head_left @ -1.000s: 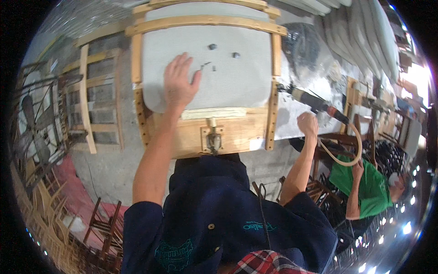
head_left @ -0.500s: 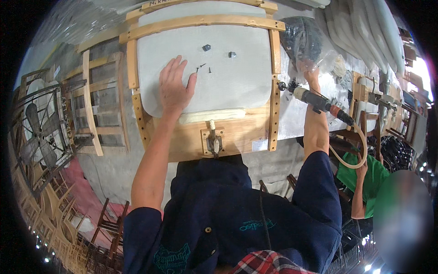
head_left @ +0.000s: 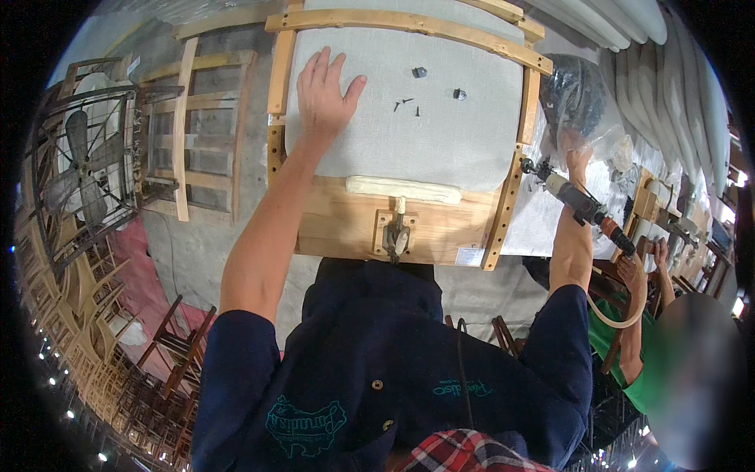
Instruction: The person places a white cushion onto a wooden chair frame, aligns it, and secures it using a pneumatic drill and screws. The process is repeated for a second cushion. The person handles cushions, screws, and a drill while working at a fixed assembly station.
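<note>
My left hand (head_left: 326, 96) lies with fingers spread on the left part of a light grey fabric-covered seat pad (head_left: 370, 141). Two small dark, block-like fittings, a nearer one (head_left: 459, 94) and a farther one (head_left: 419, 72), rest on the pad to its right. Between them and my hand are three dark screws (head_left: 407, 101). My right hand (head_left: 580, 149) reaches into a clear plastic bag (head_left: 582, 98) of dark pieces, its fingers hidden by the plastic. A power screwdriver (head_left: 578, 200) with a hose sits by my right forearm, partly covering it.
A wooden frame (head_left: 277, 86) surrounds the pad, with a toggle clamp (head_left: 397, 236) and padded bar (head_left: 403, 189) at its near side. Stacked pale pads (head_left: 661, 110) stand far right. Nearby works a person in green (head_left: 629, 362). A wooden pallet (head_left: 185, 141) lies left.
My left hand has slid farther away and left on the pad, away from the screws. My right hand stays at the bag. The view has shifted, and the other person's hands have come up.
</note>
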`<act>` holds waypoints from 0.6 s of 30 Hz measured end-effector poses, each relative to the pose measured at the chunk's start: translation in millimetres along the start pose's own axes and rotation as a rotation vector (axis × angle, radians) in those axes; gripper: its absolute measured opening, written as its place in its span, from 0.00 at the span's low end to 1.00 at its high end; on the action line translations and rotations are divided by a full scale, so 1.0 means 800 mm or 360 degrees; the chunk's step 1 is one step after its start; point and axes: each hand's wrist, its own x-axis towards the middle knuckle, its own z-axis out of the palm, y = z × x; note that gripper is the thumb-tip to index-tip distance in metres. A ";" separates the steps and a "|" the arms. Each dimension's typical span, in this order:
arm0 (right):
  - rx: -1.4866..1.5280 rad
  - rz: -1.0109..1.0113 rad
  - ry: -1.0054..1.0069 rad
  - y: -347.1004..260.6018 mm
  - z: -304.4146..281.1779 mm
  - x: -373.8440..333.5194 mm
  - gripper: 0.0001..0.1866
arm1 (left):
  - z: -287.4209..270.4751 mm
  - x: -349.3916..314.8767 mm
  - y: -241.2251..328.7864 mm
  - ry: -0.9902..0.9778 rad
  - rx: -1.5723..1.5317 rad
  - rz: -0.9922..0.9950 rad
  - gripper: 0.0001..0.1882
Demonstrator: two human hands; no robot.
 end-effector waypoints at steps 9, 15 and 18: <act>0.0175 0.1167 0.0436 -0.053 -0.068 -0.152 0.16 | -0.005 0.006 0.010 -0.0098 -0.0001 -0.0138 0.30; 0.0848 0.1329 0.0437 -0.321 -0.061 -0.326 0.12 | -0.004 0.004 0.011 -0.0058 -0.0012 -0.0131 0.29; 0.0792 0.0929 0.0198 -0.427 -0.063 -0.244 0.14 | -0.005 0.000 0.006 -0.0023 0.0000 -0.0130 0.28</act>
